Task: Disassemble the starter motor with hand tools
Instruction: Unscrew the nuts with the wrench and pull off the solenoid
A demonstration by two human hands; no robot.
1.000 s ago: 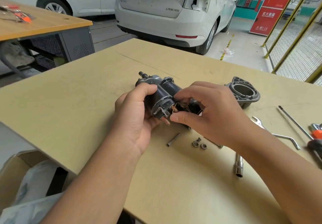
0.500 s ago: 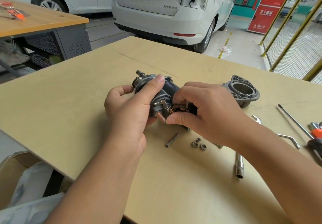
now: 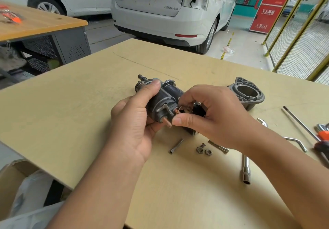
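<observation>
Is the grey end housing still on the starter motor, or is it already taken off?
Taken off. The grey end housing sits alone on the table, apart from the starter motor held in both hands.

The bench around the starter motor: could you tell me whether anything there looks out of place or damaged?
Nothing stands out. Two nuts, two bolts and the end housing lie loose on the table, as expected mid-teardown. Both hands hold the starter motor; no damage is visible.
</observation>
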